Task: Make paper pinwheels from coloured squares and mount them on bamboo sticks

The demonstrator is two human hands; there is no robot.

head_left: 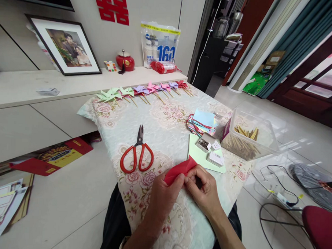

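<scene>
A folded piece of red paper [180, 170] is held over the near part of the flowered tablecloth. My left hand [165, 194] grips it from the left, thumb on top. The fingers of my right hand [203, 185] pinch its right edge; whether they hold anything else small is hidden. Left of my hands lie red-handled scissors [137, 152], blades pointing away. Beyond my right hand, a pale green sheet [193, 147] carries an open box of small metal pins [203, 143] and a small white box [215, 159].
Several paper pinwheels on sticks [141, 90] line the table's far edge. Stacked coloured paper squares [201, 120] lie beside a clear plastic bin [267, 138] of wooden sticks [246, 133]. A white cabinet [74, 84] stands behind the table. A red stool [319, 230] is at the right.
</scene>
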